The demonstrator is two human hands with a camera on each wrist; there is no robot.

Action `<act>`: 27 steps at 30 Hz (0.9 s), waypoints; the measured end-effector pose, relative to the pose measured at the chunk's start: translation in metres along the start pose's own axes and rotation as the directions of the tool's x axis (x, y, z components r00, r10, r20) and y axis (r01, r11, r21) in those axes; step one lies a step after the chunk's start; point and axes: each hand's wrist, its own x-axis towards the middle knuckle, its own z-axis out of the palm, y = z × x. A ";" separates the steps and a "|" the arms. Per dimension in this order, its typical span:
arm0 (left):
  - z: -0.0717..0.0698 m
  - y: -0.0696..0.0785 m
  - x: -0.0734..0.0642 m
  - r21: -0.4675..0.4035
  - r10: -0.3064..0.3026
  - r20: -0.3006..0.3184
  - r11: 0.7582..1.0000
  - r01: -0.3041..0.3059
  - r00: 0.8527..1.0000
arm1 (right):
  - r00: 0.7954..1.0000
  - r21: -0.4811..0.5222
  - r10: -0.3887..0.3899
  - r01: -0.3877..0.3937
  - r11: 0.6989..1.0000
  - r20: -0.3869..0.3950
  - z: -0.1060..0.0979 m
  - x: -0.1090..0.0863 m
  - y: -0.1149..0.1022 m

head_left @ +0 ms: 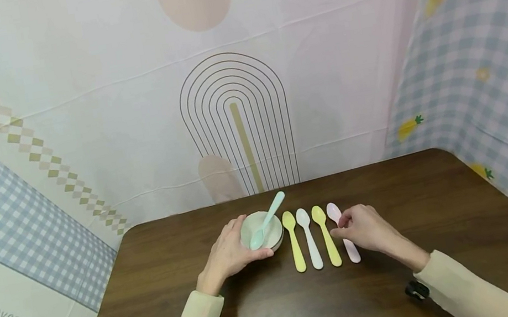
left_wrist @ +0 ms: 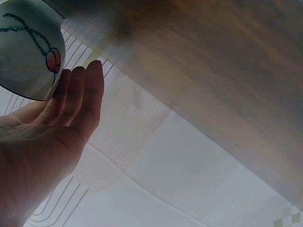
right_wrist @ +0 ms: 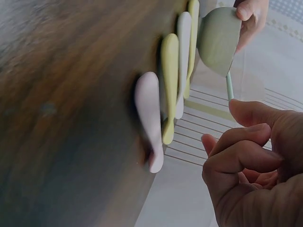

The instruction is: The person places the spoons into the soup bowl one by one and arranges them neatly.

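A small pale bowl [head_left: 274, 237] stands on the table, and my left hand [head_left: 229, 252] holds it by the side, thumb at the near edge. The left wrist view shows a green and red painted motif on the bowl [left_wrist: 28, 52], with fingers against its wall. A mint-green spoon [head_left: 270, 213] leans in the bowl, handle past the far rim. My right hand [head_left: 363, 227] is over the pink spoon [head_left: 351, 248], partly covering it. In the right wrist view its fingers curl loosely, apart from the pink spoon [right_wrist: 149, 101], and hold nothing.
Right of the bowl lie a yellow spoon [head_left: 294, 244], a white spoon [head_left: 310, 239] and another yellow spoon [head_left: 326, 236], side by side with handles toward me. The brown table [head_left: 280, 316] ends at a patterned cloth backdrop [head_left: 150, 142].
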 end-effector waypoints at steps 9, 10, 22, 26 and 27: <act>0.001 -0.001 0.000 0.000 0.006 -0.001 1.000 -0.006 1.000 | 0.999 -0.023 0.032 -0.032 0.999 0.002 0.000 -0.002 0.010; 0.001 -0.001 0.000 0.001 0.009 -0.003 1.000 -0.009 1.000 | 1.000 -0.024 0.031 -0.031 0.999 0.002 0.000 -0.002 0.011; 0.000 -0.001 0.000 0.002 0.011 -0.006 1.000 -0.011 1.000 | 1.000 -0.062 0.030 -0.030 0.998 -0.001 0.005 -0.005 0.022; 0.000 -0.001 0.000 0.002 0.009 -0.005 1.000 -0.009 1.000 | 1.000 -0.075 0.023 -0.024 0.997 -0.010 0.007 -0.006 0.023; 0.000 -0.001 0.000 0.002 0.009 -0.004 1.000 -0.009 1.000 | 1.000 -0.078 0.022 -0.023 0.997 -0.011 0.007 -0.006 0.023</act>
